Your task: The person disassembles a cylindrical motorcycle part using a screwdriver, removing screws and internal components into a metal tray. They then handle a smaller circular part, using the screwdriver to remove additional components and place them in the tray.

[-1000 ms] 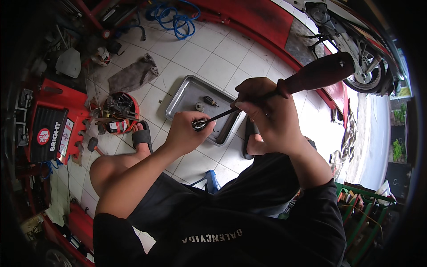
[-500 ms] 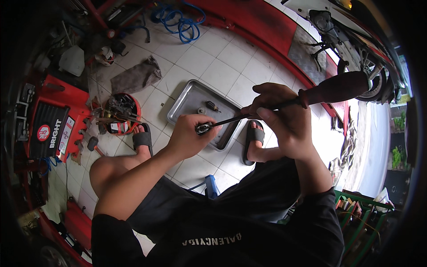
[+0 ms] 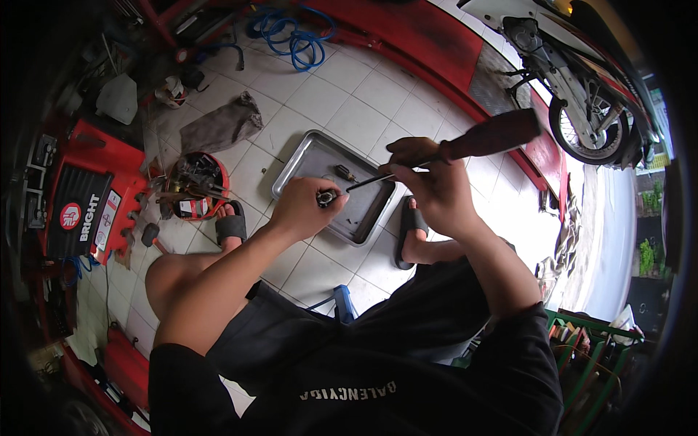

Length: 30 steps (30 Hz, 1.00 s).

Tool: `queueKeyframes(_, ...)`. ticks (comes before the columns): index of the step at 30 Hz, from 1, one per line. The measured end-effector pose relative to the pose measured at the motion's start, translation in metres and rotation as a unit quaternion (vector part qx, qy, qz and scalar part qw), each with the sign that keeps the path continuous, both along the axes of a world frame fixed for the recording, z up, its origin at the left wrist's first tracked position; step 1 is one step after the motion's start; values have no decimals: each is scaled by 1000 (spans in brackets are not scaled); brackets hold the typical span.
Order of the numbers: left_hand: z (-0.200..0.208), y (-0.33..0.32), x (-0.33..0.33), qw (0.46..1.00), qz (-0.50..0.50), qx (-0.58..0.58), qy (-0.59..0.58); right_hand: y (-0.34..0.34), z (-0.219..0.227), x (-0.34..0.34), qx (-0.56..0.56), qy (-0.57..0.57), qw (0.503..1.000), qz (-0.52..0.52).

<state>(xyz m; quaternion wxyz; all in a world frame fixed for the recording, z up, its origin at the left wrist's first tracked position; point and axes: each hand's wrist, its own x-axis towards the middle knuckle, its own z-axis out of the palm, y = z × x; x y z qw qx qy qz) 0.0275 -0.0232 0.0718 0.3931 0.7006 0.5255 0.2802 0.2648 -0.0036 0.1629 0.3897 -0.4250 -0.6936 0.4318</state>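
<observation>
My left hand [image 3: 304, 208] is closed around a small round metal part [image 3: 327, 197], most of which its fingers cover. In my right hand [image 3: 438, 190] is a screwdriver [image 3: 488, 136] with a thick dark red handle, which points up and to the right. The thin shaft slants down to the left between thumb and fingers, its tip beside the fingertips of my left hand, close to the metal part. Whether the tip touches the part I cannot tell. Below both hands a grey metal tray [image 3: 305, 138] lies on the floor, with a small dark cylindrical part [image 3: 344, 172] and tiny pieces in it.
A red tub of tools [image 3: 224, 174] stands left of the tray, near a grey rag [image 3: 222, 123]. A hammer [image 3: 151, 234] lies by my left knee. Further left is a red machine [image 3: 94, 211]. A blue hose [image 3: 294, 43] coils beyond; a motorcycle [image 3: 582, 109] stands at far right.
The screwdriver and my right hand have shifted left, and the handle is nearer. The shaft's tip now shows beside my left hand, which has moved slightly left and up.
</observation>
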Motion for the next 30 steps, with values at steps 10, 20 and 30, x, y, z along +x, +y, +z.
queueKeyframes(10,-18,15,-8,994,44,-21,96,17,-191,-42,-10,-129,991,-26)
queueKeyframes(20,40,22,-42,971,42,73,226,2,-334,-63,-65,-176,969,-158)
queueKeyframes(30,57,29,-52,996,38,79,14,67,-236,-23,-207,-81,972,-81)
